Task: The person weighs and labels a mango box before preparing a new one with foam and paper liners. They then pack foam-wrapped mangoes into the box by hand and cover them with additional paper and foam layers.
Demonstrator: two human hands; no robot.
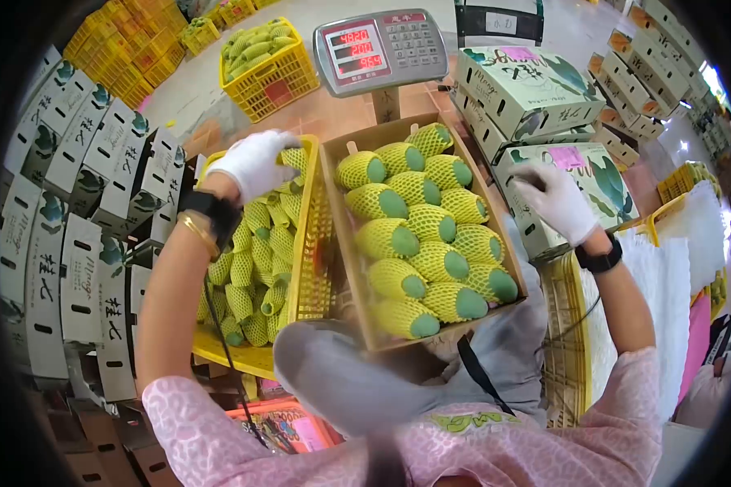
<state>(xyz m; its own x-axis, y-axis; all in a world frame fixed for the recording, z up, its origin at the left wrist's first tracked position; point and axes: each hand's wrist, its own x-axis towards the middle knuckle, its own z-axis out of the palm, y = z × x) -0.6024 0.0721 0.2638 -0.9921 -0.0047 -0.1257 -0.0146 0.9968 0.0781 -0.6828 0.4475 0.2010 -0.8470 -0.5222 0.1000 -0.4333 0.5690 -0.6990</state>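
My left hand (256,166), in a white glove, reaches over the far end of a yellow crate (304,268). Its fingers and thumb curve around a net-sleeved mango (293,159) there; the grip is partly hidden. More mangoes in yellow-green foam nets (256,272) fill this crate. In front of me an open cardboard box (341,243) holds rows of netted mangoes (426,223), their green ends bare. My right hand (554,199), also gloved, is raised to the right of the box, fingers loosely bent and apart, with nothing visible in it.
Beyond the box stands a digital scale (380,53) with red figures lit. Printed mango cartons (528,89) are stacked at right, and more cartons (89,203) line the left. Another yellow mango crate (268,77) sits behind. White foam sheets (658,300) lie at right.
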